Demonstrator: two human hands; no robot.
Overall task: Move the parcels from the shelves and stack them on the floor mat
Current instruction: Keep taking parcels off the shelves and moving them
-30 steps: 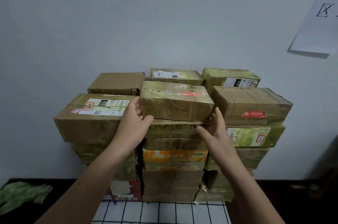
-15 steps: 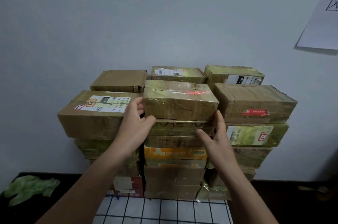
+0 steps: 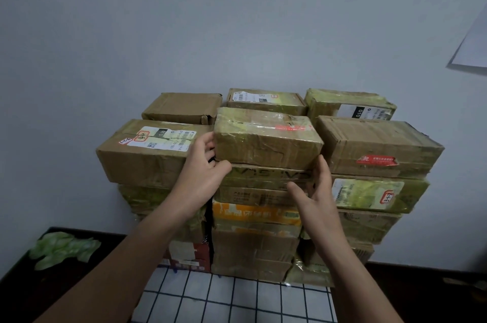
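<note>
Left hand (image 3: 203,175) grips the top parcel (image 3: 266,140) at its nine o'clock edge. Right hand (image 3: 316,198) (fingers (image 3: 323,168) straight) touches its four o'clock corner.

Plain pale grey-blue wall (image 3: 210,19) fills upper half, evenly lit, soft light, dimmer toward edges. White paper sheet (image 3: 474,45) on wall at 2 o'clock, cut off by frame. Dark floor (image 3: 421,291) along bottom, 4 to 8 o'clock. Green crumpled material (image 3: 63,249) on floor at 8 o'clock.

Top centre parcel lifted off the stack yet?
No: the top centre parcel sits on the parcel below, left hand and right hand at its ends.
</note>
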